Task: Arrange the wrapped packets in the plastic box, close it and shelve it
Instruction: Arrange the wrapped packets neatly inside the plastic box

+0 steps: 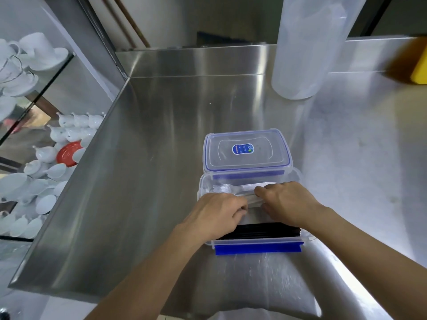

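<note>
The open plastic box [250, 241] sits on the steel tabletop [161, 139] directly ahead of the person, its long axis running left to right, with its lid [246, 150] lying flat just beyond the far rim. Both hands reach into the box from the near side: the left hand [219, 212] and the right hand [285, 202] meet over the middle, about equally near the contents. Their fingers curl down and pinch the clear wrapped packets [231, 189] lying lengthwise along the far wall, pressing them toward it. A row of dark packets [261, 230] stands along the near wall. The lid lies within easy reach, slightly nearer the right hand.
</note>
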The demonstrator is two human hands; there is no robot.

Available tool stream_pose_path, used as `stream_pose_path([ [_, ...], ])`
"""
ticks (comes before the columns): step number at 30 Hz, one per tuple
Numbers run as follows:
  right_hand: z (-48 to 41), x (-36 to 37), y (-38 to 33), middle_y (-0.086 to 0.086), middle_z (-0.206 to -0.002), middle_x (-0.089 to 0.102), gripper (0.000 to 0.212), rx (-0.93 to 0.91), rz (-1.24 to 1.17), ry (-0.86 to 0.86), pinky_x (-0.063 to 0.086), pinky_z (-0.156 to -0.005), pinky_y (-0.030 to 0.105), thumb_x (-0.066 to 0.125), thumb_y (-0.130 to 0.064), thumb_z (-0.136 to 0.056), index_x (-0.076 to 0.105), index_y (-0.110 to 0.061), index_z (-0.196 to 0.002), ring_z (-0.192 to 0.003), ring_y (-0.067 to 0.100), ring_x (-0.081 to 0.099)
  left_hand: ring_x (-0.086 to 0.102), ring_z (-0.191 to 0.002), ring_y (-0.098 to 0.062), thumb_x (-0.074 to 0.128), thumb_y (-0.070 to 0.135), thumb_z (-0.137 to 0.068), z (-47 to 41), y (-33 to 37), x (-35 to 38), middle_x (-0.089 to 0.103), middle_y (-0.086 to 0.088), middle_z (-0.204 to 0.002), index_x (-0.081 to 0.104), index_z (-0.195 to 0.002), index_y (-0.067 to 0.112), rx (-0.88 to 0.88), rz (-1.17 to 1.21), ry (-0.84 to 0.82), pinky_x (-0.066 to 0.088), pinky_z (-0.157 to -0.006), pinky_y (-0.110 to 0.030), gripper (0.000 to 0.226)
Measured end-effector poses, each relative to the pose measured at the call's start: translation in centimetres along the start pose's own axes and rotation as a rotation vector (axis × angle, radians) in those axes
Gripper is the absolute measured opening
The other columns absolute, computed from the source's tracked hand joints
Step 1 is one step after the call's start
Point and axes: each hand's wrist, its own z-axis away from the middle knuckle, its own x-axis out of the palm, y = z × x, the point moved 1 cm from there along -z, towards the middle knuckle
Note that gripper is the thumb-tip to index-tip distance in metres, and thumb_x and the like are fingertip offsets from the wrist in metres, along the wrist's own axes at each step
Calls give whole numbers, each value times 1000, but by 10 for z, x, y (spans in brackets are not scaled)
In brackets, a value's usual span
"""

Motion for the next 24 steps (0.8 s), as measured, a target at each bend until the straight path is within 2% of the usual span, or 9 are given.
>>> stream_pose_path([
  [3,0,0,1,10,-114,66,28,-10,-10,-13,48,-77,33,42,-24,-91,51,-14,-116,-98,33,62,62,-90,-30,41,29,-97,0,0,0,70,-5,-103,54,-113,17,-70,-106,108,37,-65,-31,24],
  [7,0,0,0,9,-116,65,35,-22,-10,-6,48,-77,35,43,-26,-92,43,-16,-125,-98,32,62,62,-94,-31,40,37,-97,0,2,3,69,-6,-106,45,-125,19,-98,-258,38,30,-64,-31,33],
  [18,1,-6,-2,7,-118,65,40,-61,-39,5,47,-77,31,40,-27,-94,37,-18,-133,-99,29,63,64,-90,-31,45,34,-96,-3,0,8,70,-8,-101,45,-127,18,-80,-340,11,32,-64,-31,36],
  [24,1,-6,-4,5,-121,64,39,-64,-22,-48,48,-83,29,40,-29,-95,38,-19,-133,-103,26,63,64,-89,-33,45,33,-96,-3,0,10,69,-9,-101,44,-128,15,-71,-365,6,30,-64,-31,36],
])
